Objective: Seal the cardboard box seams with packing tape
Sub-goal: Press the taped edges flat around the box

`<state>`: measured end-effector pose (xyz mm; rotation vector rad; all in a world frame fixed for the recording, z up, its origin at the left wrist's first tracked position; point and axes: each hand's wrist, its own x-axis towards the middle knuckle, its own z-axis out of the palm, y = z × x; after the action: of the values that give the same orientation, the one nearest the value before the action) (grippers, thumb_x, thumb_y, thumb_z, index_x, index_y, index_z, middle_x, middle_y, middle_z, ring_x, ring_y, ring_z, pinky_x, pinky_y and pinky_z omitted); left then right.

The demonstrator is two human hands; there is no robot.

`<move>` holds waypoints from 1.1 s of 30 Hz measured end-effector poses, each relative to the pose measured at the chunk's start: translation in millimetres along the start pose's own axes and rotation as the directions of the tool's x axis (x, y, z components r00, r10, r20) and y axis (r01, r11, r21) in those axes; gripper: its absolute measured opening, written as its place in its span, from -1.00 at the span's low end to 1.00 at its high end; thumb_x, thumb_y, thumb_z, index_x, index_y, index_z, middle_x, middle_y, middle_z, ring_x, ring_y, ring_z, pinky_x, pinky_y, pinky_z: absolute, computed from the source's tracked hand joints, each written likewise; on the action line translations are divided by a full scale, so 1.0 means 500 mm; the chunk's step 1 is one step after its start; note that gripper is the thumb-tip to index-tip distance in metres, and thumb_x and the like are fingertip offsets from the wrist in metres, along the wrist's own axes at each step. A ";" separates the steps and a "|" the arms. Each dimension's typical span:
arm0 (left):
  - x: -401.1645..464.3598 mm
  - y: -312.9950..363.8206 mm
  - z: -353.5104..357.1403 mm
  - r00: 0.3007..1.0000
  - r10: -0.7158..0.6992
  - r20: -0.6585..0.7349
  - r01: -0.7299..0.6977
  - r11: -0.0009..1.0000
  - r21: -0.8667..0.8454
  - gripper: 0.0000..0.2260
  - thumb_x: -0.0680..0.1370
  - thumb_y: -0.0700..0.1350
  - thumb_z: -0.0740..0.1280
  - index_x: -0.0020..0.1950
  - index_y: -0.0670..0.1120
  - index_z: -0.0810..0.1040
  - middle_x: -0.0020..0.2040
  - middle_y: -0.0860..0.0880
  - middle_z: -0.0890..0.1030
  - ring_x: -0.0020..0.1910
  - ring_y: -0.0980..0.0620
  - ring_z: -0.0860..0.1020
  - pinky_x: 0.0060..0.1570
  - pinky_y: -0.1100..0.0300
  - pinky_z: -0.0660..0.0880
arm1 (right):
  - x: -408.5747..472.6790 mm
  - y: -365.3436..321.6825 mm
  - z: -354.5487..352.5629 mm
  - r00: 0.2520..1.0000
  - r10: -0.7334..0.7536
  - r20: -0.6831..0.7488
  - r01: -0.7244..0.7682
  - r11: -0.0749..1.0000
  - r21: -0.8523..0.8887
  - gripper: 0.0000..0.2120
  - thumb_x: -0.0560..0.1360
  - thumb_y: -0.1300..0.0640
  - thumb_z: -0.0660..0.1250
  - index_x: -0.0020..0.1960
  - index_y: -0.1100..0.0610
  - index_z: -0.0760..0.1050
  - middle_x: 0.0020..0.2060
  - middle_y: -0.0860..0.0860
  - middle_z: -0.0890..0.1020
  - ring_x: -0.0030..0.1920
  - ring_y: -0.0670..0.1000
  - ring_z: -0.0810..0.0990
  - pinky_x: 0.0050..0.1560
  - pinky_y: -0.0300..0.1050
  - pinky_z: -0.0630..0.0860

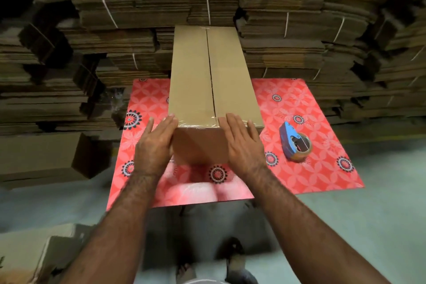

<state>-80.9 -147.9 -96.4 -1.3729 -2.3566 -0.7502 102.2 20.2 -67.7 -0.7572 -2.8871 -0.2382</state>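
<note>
Head view: box [214, 90] sits on the red worktop [299, 168]. Both hands, left [156, 143] and right [242, 143], press flat, fingers straight, on its near end. Near edge looks taped; long centre seam gapes untaped. Dispenser [295, 143] lies idle, right.

I am looking at a plain brown cardboard box [207, 80] on a red mat [306, 108] patterned with pale petals and dark ringed medallions; the tape dispenser [295, 143] is showing blue.
</note>
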 end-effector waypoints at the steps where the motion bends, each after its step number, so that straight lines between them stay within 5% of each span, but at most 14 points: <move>1: 0.001 0.001 -0.005 1.000 0.016 -0.003 -0.016 1.000 0.019 -0.60 0.53 -0.20 0.17 0.35 -0.14 0.51 0.36 -0.09 0.55 0.34 -0.04 0.52 0.45 -0.14 0.27 | -0.005 0.010 0.005 1.000 0.018 0.004 -0.018 1.000 -0.001 -0.34 0.46 0.24 0.01 0.58 0.18 0.18 0.53 0.13 0.29 0.52 0.12 0.27 0.50 0.19 0.17; 5: 0.005 0.007 -0.020 0.999 0.048 0.014 -0.049 0.995 0.087 -0.70 0.58 -0.12 0.24 0.30 -0.12 0.55 0.33 -0.11 0.57 0.39 -0.11 0.46 0.45 -0.19 0.23 | -0.026 0.039 -0.001 0.993 0.115 -0.031 -0.114 0.993 0.041 -0.33 0.49 0.05 0.24 0.56 0.17 0.20 0.54 0.09 0.28 0.53 0.08 0.24 0.51 0.17 0.06; 9: 0.037 0.019 -0.032 0.990 0.122 0.067 -0.127 0.989 0.073 -0.62 0.62 0.08 0.22 0.32 -0.12 0.53 0.41 -0.13 0.49 0.48 -0.16 0.33 0.45 -0.19 0.22 | 0.037 -0.002 -0.019 0.981 0.137 -0.141 -0.113 0.980 0.163 -0.35 0.59 -0.25 0.06 0.45 0.20 0.40 0.42 0.10 0.47 0.46 0.07 0.38 0.47 0.17 0.16; 15: 0.076 0.013 0.008 0.969 0.133 0.208 -0.144 0.989 0.038 -0.56 0.65 0.09 0.06 0.46 -0.04 0.41 0.48 -0.09 0.41 0.50 -0.14 0.29 0.42 -0.18 0.29 | 0.088 -0.032 0.020 0.990 0.043 -0.134 -0.025 0.990 0.136 -0.44 0.61 -0.17 0.09 0.41 0.17 0.45 0.39 0.09 0.51 0.42 0.04 0.44 0.37 0.10 0.35; 24: 0.066 -0.050 0.014 0.958 0.262 0.113 -0.232 0.946 -0.228 -0.62 0.61 -0.14 0.35 0.43 -0.10 0.47 0.44 -0.06 0.46 0.48 -0.05 0.34 0.43 0.10 0.32 | 0.060 0.075 0.041 0.990 -0.030 -0.141 0.040 0.997 0.064 -0.40 0.66 -0.21 -0.03 0.49 0.17 0.35 0.46 0.08 0.43 0.46 0.05 0.38 0.42 0.05 0.26; 29: 0.058 -0.042 -0.025 0.956 0.220 0.195 -0.164 0.949 -0.269 -0.58 0.65 0.05 0.10 0.43 -0.07 0.47 0.45 -0.03 0.45 0.49 -0.01 0.32 0.42 0.17 0.31 | 0.032 0.105 0.032 0.993 0.059 -0.106 -0.041 0.986 0.164 -0.45 0.66 -0.13 0.02 0.52 0.18 0.31 0.49 0.12 0.37 0.50 0.10 0.32 0.47 0.07 0.25; 33: 0.058 -0.010 -0.044 0.970 0.144 0.198 -0.084 0.955 -0.284 -0.54 0.55 0.06 0.18 0.36 -0.12 0.55 0.38 -0.07 0.53 0.44 -0.03 0.39 0.40 0.07 0.36 | 0.026 0.131 0.009 0.996 0.082 0.045 -0.091 0.960 0.264 -0.40 0.65 -0.14 -0.05 0.56 0.18 0.21 0.54 0.13 0.27 0.56 0.09 0.17 0.53 0.08 0.18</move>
<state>-99.5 -142.2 -64.9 -1.7728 -2.3744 -0.9659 123.1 83.7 -62.4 -0.8399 -2.8258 0.1711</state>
